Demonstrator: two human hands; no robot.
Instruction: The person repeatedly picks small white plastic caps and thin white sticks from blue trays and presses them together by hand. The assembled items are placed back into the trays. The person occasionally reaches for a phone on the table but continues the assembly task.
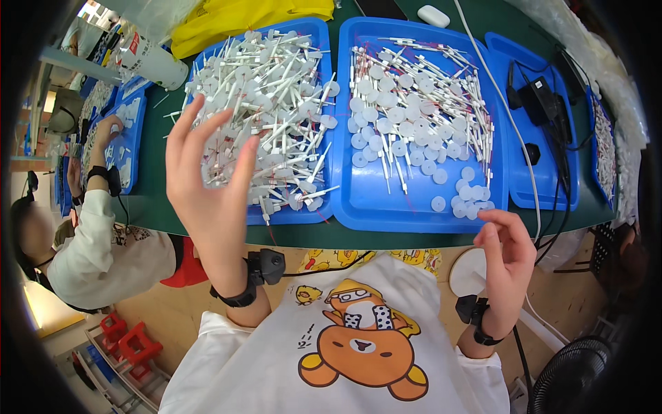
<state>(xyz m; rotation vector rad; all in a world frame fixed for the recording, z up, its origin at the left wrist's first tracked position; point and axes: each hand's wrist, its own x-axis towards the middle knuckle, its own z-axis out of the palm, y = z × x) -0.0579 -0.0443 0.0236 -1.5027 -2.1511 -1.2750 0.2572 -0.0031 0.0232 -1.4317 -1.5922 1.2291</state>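
My left hand is raised over the front of the left blue tray, fingers and thumb spread with nothing between them. Heaped in that tray are white sticks with translucent discs and thin red wires. By the front right corner of the middle blue tray is my right hand, its fingers loosely bent and slightly apart; I see nothing in it. Close to its fingertips lie several loose white discs. More discs and white sticks with red wires fill the rest of the middle tray.
A third blue tray on the right holds a black power adapter and cables. A white cable crosses the trays. Behind stand a yellow bag and a white cup. Another person works on the left.
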